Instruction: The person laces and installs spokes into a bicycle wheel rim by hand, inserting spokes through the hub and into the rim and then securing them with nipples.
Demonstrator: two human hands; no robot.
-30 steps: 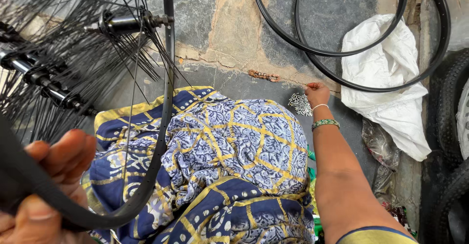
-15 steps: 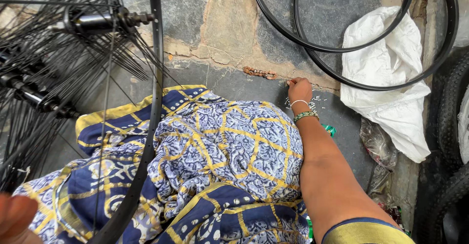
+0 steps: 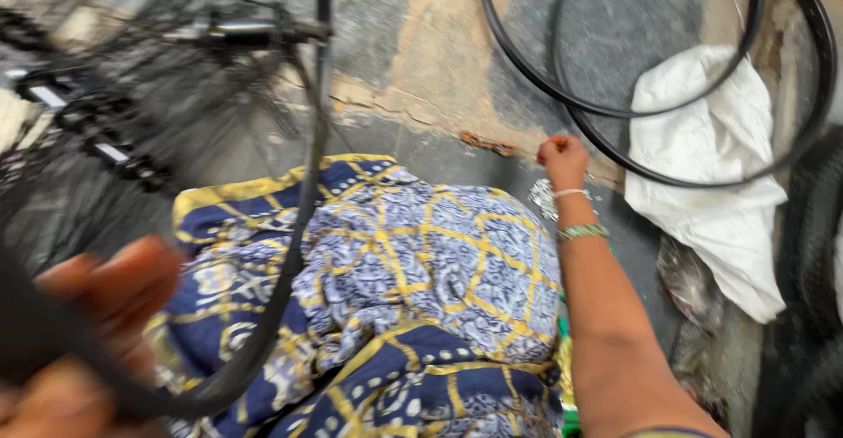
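Gripping: left hand (image 3: 97,315) clamps wheel rim (image 3: 303,227), seven o'clock.
Right hand (image 3: 562,153): curled closed, one o'clock; contents unclear.
Risk: blurred rim may slip, striking knee.

Left hand (image 3: 97,315) on wheel rim (image 3: 299,227)

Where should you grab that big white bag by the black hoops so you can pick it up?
Probably the bunched top of the white bag, where it sits under the black hoops. The cloth gathers into folds there, easy to pinch. Come from the left, where the right hand is; dark tyres crowd the other side.
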